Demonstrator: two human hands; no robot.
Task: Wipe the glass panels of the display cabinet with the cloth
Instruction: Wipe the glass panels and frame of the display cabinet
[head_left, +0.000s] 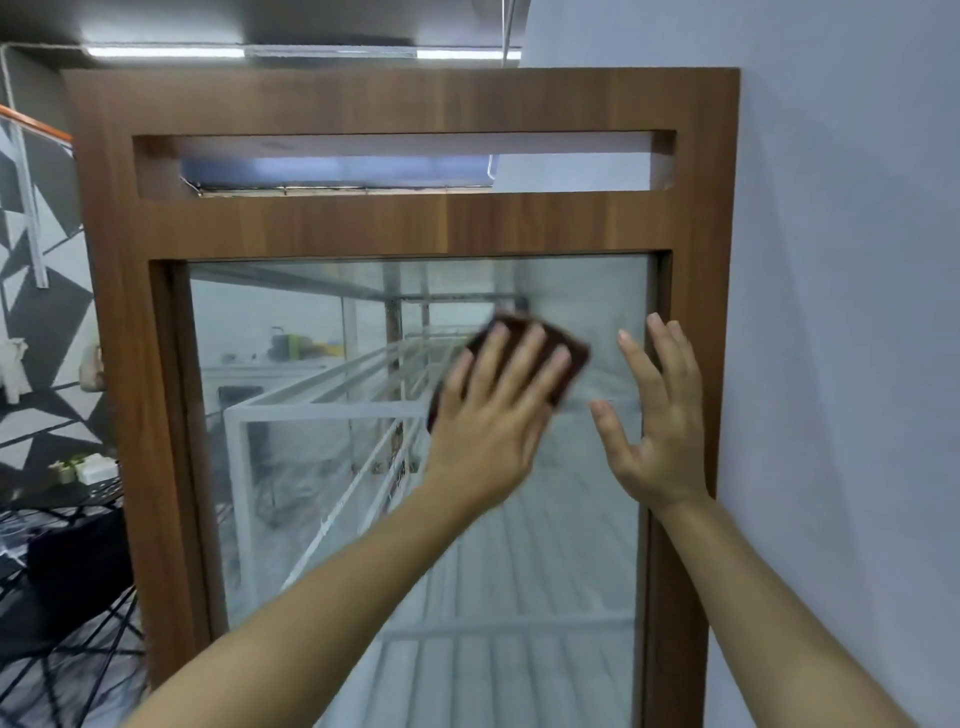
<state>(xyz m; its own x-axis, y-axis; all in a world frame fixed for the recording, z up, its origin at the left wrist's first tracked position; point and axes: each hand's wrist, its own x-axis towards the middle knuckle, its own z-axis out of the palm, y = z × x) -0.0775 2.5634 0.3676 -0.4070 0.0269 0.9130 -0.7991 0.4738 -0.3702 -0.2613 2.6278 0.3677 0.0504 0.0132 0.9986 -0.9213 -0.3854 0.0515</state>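
A tall display cabinet with a brown wooden frame (400, 223) fills the view, and its glass panel (322, 467) shows white wire shelves behind it. My left hand (493, 410) presses a dark brown cloth (569, 358) flat against the upper part of the glass, fingers spread over it. To its right, my right hand (660, 415) is open with fingers apart, palm near the glass beside the right frame post, holding nothing.
A pale grey wall (841, 312) runs right beside the cabinet. On the left stand a black-and-white triangle-patterned wall (41, 322) and a black wire table (78, 499) carrying a small white box and a plant. A slot opening (405, 161) cuts through the cabinet's top board.
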